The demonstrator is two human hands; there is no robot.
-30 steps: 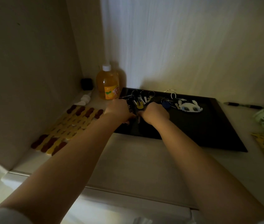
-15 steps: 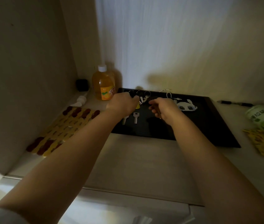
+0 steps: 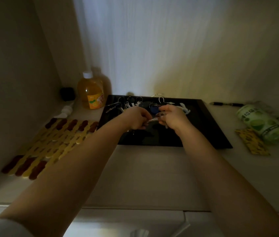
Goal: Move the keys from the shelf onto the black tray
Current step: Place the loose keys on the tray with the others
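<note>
A black tray (image 3: 208,132) lies on the pale shelf against the back wall. Several keys and key rings (image 3: 128,104) are piled along its far edge, with a blue fob (image 3: 153,109) and a white charm (image 3: 185,109) among them. My left hand (image 3: 135,118) and my right hand (image 3: 173,116) hover close together over the tray's middle. Both pinch a small silvery key (image 3: 153,119) that spans the gap between their fingertips. More small keys seem to hang under my right hand, but the dim light hides them.
An orange juice bottle (image 3: 91,93) stands left of the tray, with a small black object (image 3: 67,94) and a white cap (image 3: 66,111) beside it. A yellow and brown mat (image 3: 50,144) lies at left. At right are a pen (image 3: 227,104), a green packet (image 3: 263,124) and a yellow sachet (image 3: 251,142).
My hands have drawn back from the key pile toward the tray's middle and come together. They now share one small key, where half a second ago they were apart.
</note>
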